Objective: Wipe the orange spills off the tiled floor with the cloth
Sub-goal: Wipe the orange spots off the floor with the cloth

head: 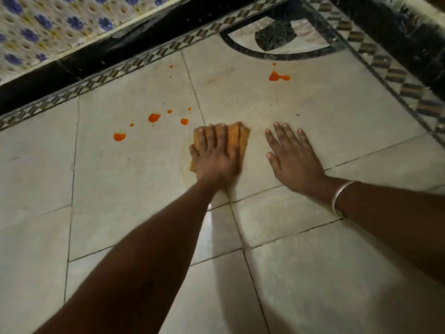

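– Left hand [216, 157], state?
– Flat, palm down, fingers straight and close together, pressing on the cloth [238, 138]. No finger visibly curled round it. Outline slightly blurred.
– Cloth position?
– Yellow-orange, folded, lying on the floor [120, 201] under that hand, across a grout line between two pale tiles. Its far edge and right side show past the fingers.
– Right hand [293, 160]?
– Released, holding nothing. Palm flat on bare tile, fingers spread, just beside the cloth on its right, not touching it. Metal bangle [342, 197] on that wrist.
– Orange spills [153, 117]?
– One group lies left of the cloth and a little beyond it: several blobs with small specks among them. Nearest drop [184, 121] sits near the cloth's far left corner, apart from it. A separate puddle [278, 77] lies well beyond both hands, close to a black curved inlay [277, 57] in the floor, with one speck just past it.
– Surroundings?
– Checkered border strip [108, 74] along the floor's edge, black skirting [120, 44] behind it, wall tiles [48, 25] with purple flowers above. Faint yellowish mark on the tile by the heel of the left hand.
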